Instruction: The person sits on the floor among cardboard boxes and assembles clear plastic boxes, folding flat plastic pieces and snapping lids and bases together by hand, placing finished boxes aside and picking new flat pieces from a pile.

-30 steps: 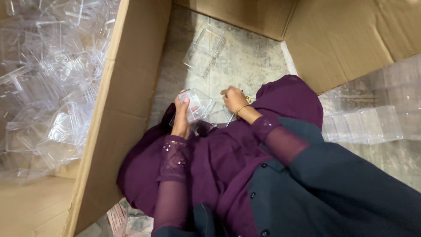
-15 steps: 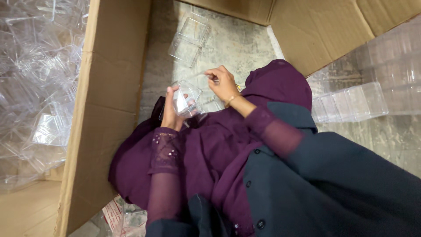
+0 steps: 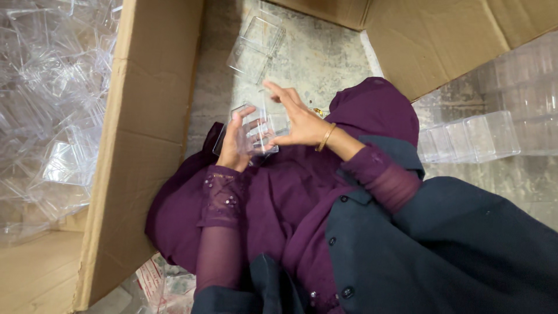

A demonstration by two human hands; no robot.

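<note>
Left hand [image 3: 233, 148] fingers clamped on small clear square plastic box [image 3: 251, 131]; right hand [image 3: 296, 119] touching box, fingers apart. Folded clear plastic blank [image 3: 256, 46] on floor beyond.

both hands raised close together — left hand [image 3: 235, 145] curled, right hand [image 3: 296, 119] with fingers spread.

A small box [image 3: 251, 131] of clear, glossy hard plastic sits between bare fingers [image 3: 247, 113]. More clear shiny plastic boxes [image 3: 468, 136] lie nearby. The cardboard flaps [image 3: 145, 116] are matt brown. The floor [image 3: 317, 58] looks like rough, mottled grey stone. Purple cloth [image 3: 273, 203] is soft and matt; the sleeve [image 3: 218, 200] is sheer.
</note>
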